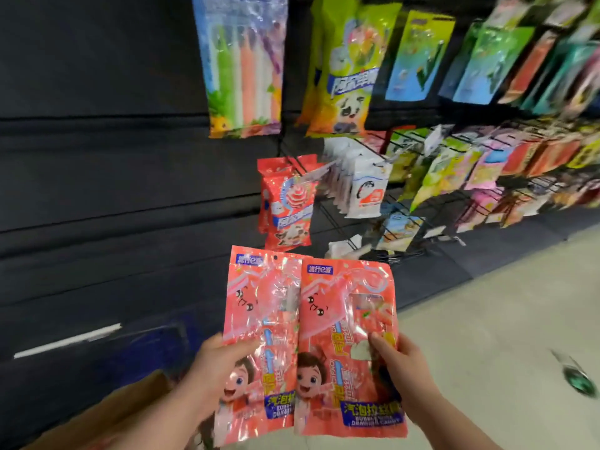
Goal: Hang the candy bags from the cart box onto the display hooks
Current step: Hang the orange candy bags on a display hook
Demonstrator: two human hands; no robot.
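Left hand (224, 362) pinched the first pink candy bag (263, 306) at its left edge, thumb on the front, fingers curled behind. Right hand (399, 365) pinched the second pink candy bag (344, 319) likewise at its right edge. Both bags were held upright in the air, the second overlapping the first, just below the red bags (285, 203) hanging on the display hooks (404, 145). The cardboard box (130, 414) sat lower left.
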